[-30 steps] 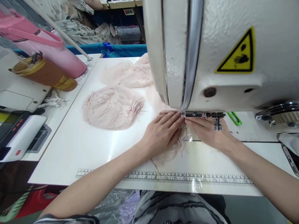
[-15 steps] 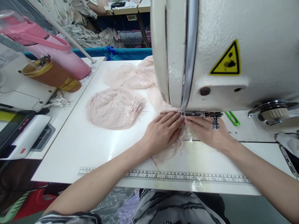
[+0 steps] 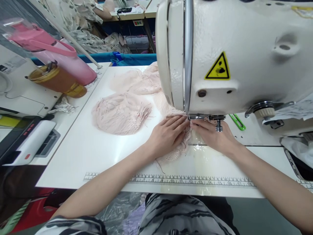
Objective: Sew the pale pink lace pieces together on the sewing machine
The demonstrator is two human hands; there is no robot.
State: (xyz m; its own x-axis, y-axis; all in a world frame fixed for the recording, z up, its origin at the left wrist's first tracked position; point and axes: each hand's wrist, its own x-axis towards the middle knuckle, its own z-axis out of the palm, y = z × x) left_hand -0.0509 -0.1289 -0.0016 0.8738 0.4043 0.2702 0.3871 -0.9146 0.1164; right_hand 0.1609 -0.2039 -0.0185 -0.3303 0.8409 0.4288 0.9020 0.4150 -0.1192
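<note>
the left hand (image 3: 167, 135) is lying palm down on the lace (image 3: 175, 154), fingers extended and close together. the right hand (image 3: 215, 137) is resting opposite, partly hidden by the metal fitting (image 3: 199, 116); whether it is pinching the lace, one cannot tell. the lace is lying on the table (image 3: 102, 153), showing between the hands below the machine (image 3: 215, 42). a second piece (image 3: 119, 114) is lying to the left, apart from the left hand.

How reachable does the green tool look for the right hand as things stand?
Probably yes: the green tool lies just beyond the right hand, with nothing visible between them, though the sewing machine hangs low over that area.
</note>
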